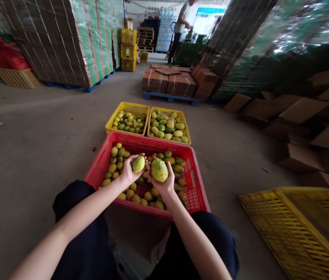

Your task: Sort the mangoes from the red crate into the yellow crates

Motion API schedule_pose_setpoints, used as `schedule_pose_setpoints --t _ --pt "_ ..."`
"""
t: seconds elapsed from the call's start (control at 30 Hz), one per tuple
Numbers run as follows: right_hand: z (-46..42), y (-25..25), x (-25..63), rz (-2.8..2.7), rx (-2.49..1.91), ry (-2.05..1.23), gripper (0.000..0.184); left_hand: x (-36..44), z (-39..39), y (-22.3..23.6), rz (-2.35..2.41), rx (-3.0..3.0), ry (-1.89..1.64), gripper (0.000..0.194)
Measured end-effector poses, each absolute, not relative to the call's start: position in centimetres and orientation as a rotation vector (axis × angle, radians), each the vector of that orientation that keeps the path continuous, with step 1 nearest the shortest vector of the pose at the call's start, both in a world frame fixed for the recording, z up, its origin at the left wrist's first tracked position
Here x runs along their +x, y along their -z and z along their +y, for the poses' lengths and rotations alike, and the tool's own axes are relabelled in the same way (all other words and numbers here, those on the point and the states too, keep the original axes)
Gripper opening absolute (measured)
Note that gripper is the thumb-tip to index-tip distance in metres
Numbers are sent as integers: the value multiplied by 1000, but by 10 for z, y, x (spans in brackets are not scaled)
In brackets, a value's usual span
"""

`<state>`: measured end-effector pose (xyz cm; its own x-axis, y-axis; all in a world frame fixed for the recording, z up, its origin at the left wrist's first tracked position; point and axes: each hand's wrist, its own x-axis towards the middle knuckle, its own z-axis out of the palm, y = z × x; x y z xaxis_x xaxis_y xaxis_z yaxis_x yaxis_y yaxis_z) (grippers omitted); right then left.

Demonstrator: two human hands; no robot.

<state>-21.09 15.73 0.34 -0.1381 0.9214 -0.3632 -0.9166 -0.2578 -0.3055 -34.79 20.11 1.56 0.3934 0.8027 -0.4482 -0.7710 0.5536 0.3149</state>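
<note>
Over a red plastic crate (196, 182) of yellow-green lemons (136, 198), both my hands are raised side by side. My left hand (128, 173) is wrapped round a smooth greenish-yellow lemon (138, 164). In my right hand (167, 184) rests a larger, bumpy lemon (159, 170), held by the fingers and thumb. Several more fruits lie in the crate around and below my hands, some hidden by them. Against the crate's far side stand two yellow crates, the left one (113, 116) with smaller fruits and the right one (188, 130) with larger ones.
A yellow crate (269, 210) lies at the right. Open cardboard boxes (304, 109) are heaped behind it. Packed cartons (178, 83) sit on a blue pallet (170, 98) ahead. A wrapped stack (79, 39) stands at left, yellow crates (128, 50) beside it. A person (180, 27) stands far back.
</note>
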Motion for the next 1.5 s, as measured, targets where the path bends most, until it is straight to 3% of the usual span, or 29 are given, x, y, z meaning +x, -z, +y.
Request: schedule_pose_setpoints --t 0.17,0.43,0.73,0.93,1.2,1.37,1.5 --pt "153 -5 -212 66 -512 -1694 46 -342 201 -15 586 -61 -1088 33" --pt "154 -3 -211 29 -558 -1618 34 -339 199 -18 540 -75 -1073 29" --pt "154 -3 -211 131 -653 -1573 13 -338 197 -25 617 -176 -1143 10" --pt "158 6 -209 182 -701 -1588 26 -339 202 -14 685 -171 -1151 15" --pt "160 4 -211 142 -648 -1644 28 -335 199 0 695 -124 -1032 32" --pt "156 -4 -205 130 -587 -1676 31 -351 217 -16 580 -58 -1071 18" --pt "156 -8 -194 139 -571 -1613 25 -381 248 -19 591 6 -1259 20"
